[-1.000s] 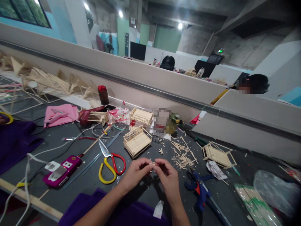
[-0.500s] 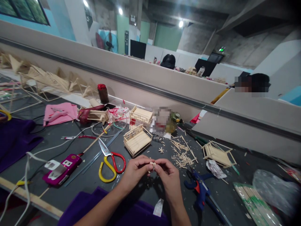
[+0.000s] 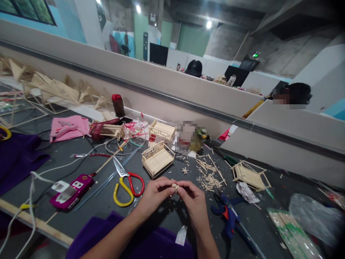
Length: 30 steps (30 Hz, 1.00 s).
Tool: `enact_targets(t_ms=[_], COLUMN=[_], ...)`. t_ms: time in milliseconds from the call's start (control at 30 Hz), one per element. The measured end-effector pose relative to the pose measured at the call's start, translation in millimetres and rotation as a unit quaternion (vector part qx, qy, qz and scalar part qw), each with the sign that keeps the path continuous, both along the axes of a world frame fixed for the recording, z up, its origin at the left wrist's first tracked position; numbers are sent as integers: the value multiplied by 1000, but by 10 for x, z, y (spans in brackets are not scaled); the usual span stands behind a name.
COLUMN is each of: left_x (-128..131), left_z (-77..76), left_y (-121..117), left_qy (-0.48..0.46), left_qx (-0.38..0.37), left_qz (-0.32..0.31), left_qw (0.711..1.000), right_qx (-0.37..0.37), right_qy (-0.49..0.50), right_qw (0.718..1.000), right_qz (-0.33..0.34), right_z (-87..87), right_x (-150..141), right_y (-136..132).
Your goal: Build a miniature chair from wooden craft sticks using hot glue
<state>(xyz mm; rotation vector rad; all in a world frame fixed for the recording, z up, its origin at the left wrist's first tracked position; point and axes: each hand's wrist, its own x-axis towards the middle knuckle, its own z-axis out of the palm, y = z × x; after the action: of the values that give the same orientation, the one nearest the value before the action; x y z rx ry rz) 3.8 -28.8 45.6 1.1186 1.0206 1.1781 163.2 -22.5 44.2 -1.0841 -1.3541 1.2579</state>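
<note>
Fingertips of my left hand (image 3: 159,194) and my right hand (image 3: 191,197) meet around a small, knobbly, pale wooden piece (image 3: 175,187). Both hands pinch it from opposite sides, so its full shape is hidden. Beyond them stands a miniature wooden bed-like frame (image 3: 159,161) built from sticks. A small star-shaped stick piece (image 3: 184,170) lies to its right, beside a scatter of short cut sticks (image 3: 211,180). Scissors with one red and one yellow handle (image 3: 128,183) rest left of my left hand. A blue glue gun (image 3: 230,219) lies right of my right hand.
A magenta power strip (image 3: 72,192) with white cables sits at left. Purple cloth (image 3: 151,239) covers the front edge. More stick models (image 3: 250,175) stand right and behind, near a jar with a red lid (image 3: 118,105). A low partition (image 3: 161,97) runs behind; people's heads show beyond it.
My hands stay almost in place, with the small wooden piece turned slightly between the fingertips. The whole view has shifted a little.
</note>
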Motion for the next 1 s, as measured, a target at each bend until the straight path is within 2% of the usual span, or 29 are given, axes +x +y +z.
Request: enact_targets(t_ms=[233,533,733,1000], left_x=[8,60,113,133], left_z=[-13,-78,-128,-167], left_y=[-4,2,1,-28], left_qy=[-10,-104,-101,-89], left_qx=[-16,-76,-63,-42], left_qz=[18,33,46,46], left_qw=[1000,991,992,994], right_qx=[-8,-21,-20,-6], right_qy=[3,23,48,37], right_qw=[1000,999,998,995], right_qz=[-2,-43,-43,-96], right_z=[-16,-84,-155,-188], right_x=[-2,-76,-112,-124], right_y=[17,4,-21,-18])
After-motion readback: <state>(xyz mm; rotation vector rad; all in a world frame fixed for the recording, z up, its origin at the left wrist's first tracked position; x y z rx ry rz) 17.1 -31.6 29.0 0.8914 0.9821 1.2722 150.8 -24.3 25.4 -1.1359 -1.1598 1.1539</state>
